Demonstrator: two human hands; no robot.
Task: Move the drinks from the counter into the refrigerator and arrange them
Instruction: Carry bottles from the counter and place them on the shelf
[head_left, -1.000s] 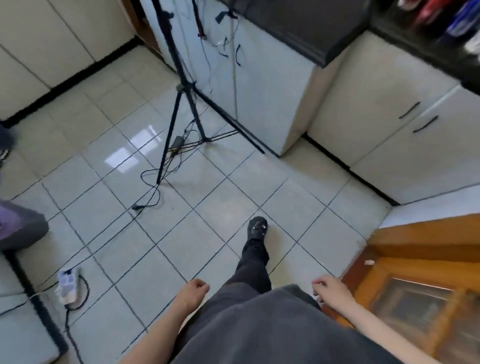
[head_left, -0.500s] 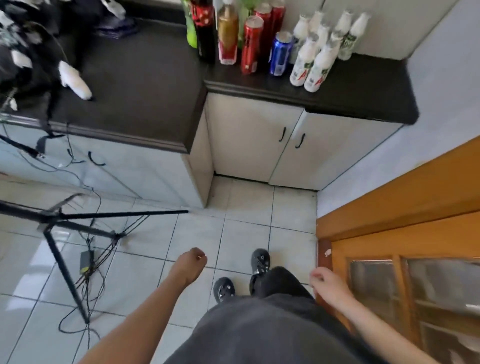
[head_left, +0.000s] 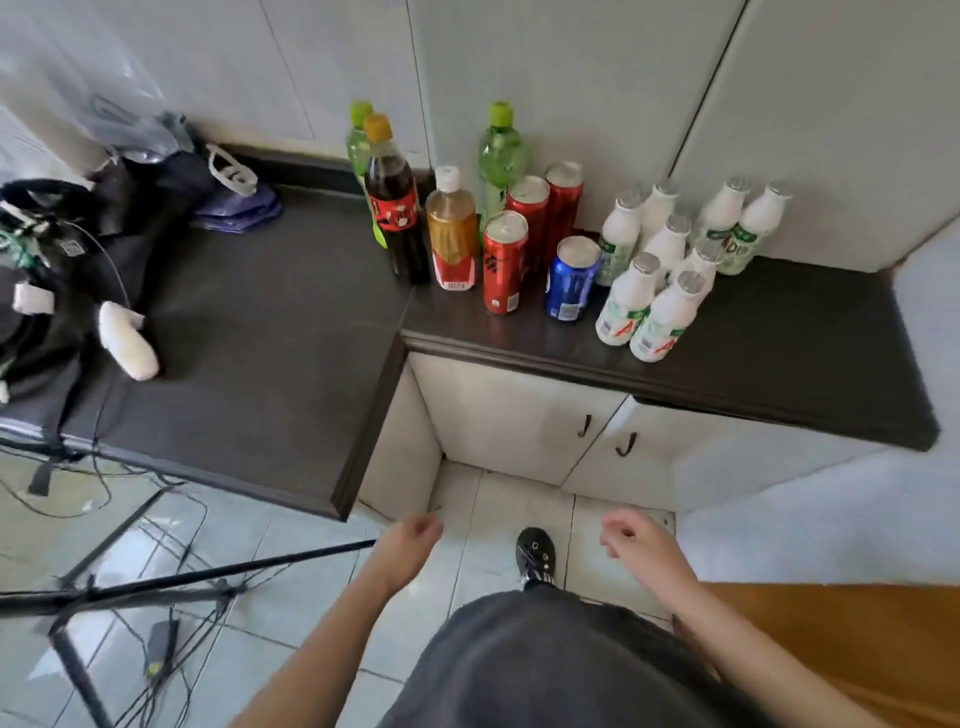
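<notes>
Judging by the drinks (head_left: 505, 262) all grouped on the counter (head_left: 789, 332) at upper centre, nothing is moved yet, and the left hand (head_left: 410, 540) and right hand (head_left: 631, 538), low in frame, hang loosely curled, holding nothing.

Counter (head_left: 779, 332) front bare; drinks (head_left: 506, 262) crowd back wall.

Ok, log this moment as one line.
left hand: empty | right hand: empty | plastic bottles and metal cans: upright on black counter
</notes>
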